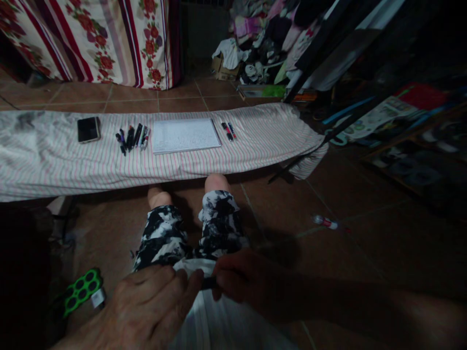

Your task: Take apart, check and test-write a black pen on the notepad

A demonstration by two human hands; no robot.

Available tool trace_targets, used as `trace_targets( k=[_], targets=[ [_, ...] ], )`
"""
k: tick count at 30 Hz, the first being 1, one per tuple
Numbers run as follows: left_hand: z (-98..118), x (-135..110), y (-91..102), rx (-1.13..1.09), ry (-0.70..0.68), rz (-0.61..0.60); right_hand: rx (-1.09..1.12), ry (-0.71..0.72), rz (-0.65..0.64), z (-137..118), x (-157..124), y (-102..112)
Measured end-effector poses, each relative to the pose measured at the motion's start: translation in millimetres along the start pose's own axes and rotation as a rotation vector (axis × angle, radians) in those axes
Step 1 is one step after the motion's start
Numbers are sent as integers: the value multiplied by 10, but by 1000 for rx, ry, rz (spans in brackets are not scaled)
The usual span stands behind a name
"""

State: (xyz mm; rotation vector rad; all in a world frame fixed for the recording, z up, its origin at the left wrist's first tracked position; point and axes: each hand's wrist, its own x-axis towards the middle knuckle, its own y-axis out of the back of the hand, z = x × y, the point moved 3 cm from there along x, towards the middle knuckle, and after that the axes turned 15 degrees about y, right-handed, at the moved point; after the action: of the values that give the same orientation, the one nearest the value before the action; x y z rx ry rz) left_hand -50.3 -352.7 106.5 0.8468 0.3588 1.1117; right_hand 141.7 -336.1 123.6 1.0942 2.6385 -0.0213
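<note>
Close to my lap, my left hand (149,301) and my right hand (237,277) are both closed on a black pen (209,283). Only its dark middle shows between them; the ends are hidden by my fingers. Beyond my knees, a spiral notebook (186,136) lies open on a bench covered with striped cloth (175,165), its page covered in faint marks. Left of the notebook is a row of several pens (133,137). A smaller group of pens (229,131) lies to its right.
A phone (88,130) rests on the cloth at the left. On the tiled floor are a green holder with round holes (83,290) and a plastic bottle (326,222). A dark pole (350,119) slants beside the bench's right end. Heaped clothes (270,39) stand behind.
</note>
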Motion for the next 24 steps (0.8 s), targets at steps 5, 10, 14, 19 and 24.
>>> trace_targets(
  k=[5, 10, 14, 19, 24],
  targets=[
    [-75, -105, -24, -20, -2, -26, 710, -188, -115, 209, -51, -198],
    [-122, 107, -54, -31, -59, -8, 702, -243, -32, 273, 118, -96],
    [-168, 319, -81, 8, -62, 90, 381, -145, 208, 180, 297, 129],
    [-196, 398, -62, -46, -22, 55, -182, 129, 185, 12, 340, 233],
    [-30, 332, 116, 99, -207, 167, 257, -131, 114, 27, 261, 131]
  ],
)
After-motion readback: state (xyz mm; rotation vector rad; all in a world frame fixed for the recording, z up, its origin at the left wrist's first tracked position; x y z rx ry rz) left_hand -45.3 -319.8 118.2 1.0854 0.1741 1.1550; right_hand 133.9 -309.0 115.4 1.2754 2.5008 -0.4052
